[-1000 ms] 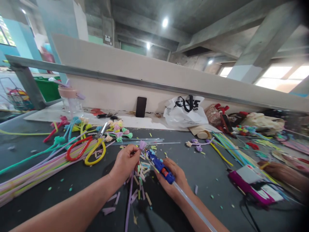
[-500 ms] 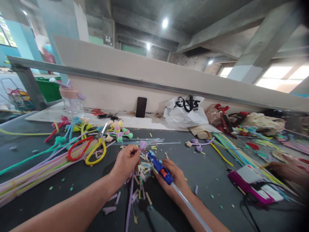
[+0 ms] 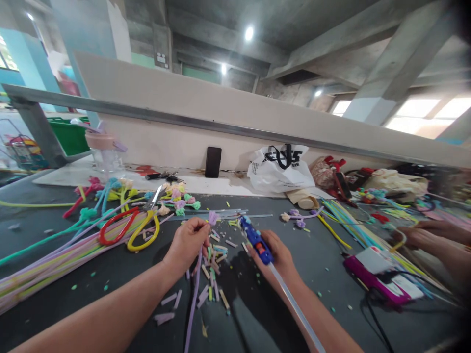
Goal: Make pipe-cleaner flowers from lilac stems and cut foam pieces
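Desk (image 3: 312, 264), back edge: 1 lidded cup (image 3: 106, 156), 1 white bag (image 3: 277, 175), contents unclear. Left fingers (image 3: 197, 227) pinch a purple tuft (image 3: 212, 217); right fingers (image 3: 273, 239) wrap a glue gun (image 3: 256, 239).

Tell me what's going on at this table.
A person's left hand pinches a purple fuzzy piece by its stem. The right hand holds a blue glue gun, its tip close to the piece but apart from it. Cut scraps lie scattered on the dark table below. To the left, scissors rest by a bundle of fuzzy stems. At far right, another person's hand shows, blurred.
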`<act>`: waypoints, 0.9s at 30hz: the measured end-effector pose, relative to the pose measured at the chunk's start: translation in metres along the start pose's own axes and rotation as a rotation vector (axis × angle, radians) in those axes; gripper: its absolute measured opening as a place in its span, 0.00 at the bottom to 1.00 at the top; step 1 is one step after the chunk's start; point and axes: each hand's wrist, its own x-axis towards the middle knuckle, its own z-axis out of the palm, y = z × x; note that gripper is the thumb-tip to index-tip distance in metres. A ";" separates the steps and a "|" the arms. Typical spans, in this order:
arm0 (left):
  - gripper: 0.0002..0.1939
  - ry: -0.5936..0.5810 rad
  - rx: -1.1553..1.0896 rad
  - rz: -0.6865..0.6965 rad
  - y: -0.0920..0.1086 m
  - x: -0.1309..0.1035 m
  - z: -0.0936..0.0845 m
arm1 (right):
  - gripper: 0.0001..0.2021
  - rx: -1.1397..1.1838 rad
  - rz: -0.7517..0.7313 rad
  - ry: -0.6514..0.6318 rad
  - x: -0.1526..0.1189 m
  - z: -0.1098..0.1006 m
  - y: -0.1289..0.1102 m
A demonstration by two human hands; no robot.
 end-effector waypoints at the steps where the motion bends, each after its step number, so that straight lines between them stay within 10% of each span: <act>1: 0.09 -0.004 0.001 0.006 -0.001 0.000 -0.001 | 0.05 -0.073 0.047 -0.005 0.002 -0.004 0.009; 7: 0.09 -0.009 -0.053 -0.018 -0.002 0.001 0.000 | 0.13 -0.395 0.300 -0.396 0.004 -0.033 0.061; 13: 0.09 -0.012 -0.076 -0.020 -0.002 0.004 0.000 | 0.17 -0.402 0.307 -0.515 0.009 -0.046 0.082; 18: 0.09 -0.011 -0.112 -0.023 -0.003 0.006 -0.001 | 0.12 -0.299 0.172 -0.294 0.012 -0.039 0.015; 23: 0.09 -0.011 -0.206 -0.028 -0.007 0.007 -0.006 | 0.08 -0.016 -0.147 -0.630 0.002 0.000 -0.079; 27: 0.10 -0.024 -0.301 -0.028 -0.010 0.011 -0.010 | 0.08 -0.053 -0.159 -0.709 0.004 0.019 -0.085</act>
